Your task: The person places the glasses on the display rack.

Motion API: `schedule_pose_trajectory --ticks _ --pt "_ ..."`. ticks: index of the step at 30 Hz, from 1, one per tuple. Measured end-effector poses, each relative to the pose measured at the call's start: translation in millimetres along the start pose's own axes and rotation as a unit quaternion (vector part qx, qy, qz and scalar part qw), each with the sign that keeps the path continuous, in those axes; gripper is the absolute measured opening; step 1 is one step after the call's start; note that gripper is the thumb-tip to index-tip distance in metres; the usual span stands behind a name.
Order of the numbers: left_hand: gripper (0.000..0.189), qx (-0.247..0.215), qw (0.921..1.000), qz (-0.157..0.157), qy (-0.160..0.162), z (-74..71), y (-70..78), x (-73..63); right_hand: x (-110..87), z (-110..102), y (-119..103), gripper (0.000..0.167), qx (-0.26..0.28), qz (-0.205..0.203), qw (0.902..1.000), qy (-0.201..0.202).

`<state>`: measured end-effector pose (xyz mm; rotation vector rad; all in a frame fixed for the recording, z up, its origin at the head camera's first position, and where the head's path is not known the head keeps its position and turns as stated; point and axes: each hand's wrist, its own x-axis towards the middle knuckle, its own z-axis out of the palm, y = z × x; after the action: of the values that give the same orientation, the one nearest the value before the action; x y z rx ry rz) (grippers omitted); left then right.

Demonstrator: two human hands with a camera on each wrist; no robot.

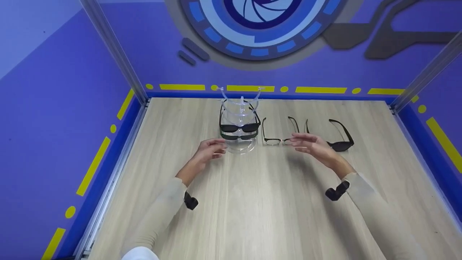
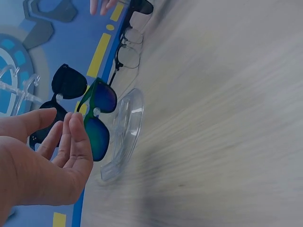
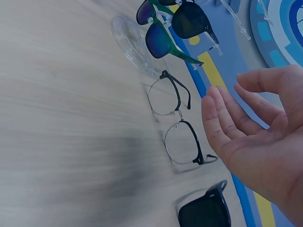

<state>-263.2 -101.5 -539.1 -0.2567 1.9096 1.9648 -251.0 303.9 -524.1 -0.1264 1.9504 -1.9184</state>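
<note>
Left hand (image 1: 209, 150) beside stand (image 1: 241, 148), wood-grain tabletop (image 1: 249, 209), purple walls (image 1: 144, 43)

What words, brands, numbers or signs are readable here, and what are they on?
None: no readable word, label, brand, number or sign shows.
Wall: only decorative shapes, like the round emblem and yellow bars.
Any tiny print on the clear-lens glasses, sunglasses or stand would be too small to read.
</note>
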Motion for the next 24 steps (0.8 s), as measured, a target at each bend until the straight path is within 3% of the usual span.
schedule_pose_trajectory --ticks 6,11,19,24 --pt "0.025 0.005 0.9999 0.006 -0.014 5.4 -2.2 0.1 -7.3 -9 5 0.049 0.009 0.006 0.9999 0.003" --pt "0.034 -0.007 0.9999 0.011 0.0 1.6 0.1 6.9 -5.5 -8 4 0.052 0.025 0.009 0.9996 0.005" --pt "0.033 -0.019 0.9989 0.003 0.042 -17.0 14.9 18.8 23.5 11 -9 0.053 0.027 0.011 0.9996 0.0" --pt "0.032 -0.02 0.9977 0.011 0.064 -20.0 25.4 27.7 45.7 23 -16 0.052 0.008 0.019 0.9998 0.004"
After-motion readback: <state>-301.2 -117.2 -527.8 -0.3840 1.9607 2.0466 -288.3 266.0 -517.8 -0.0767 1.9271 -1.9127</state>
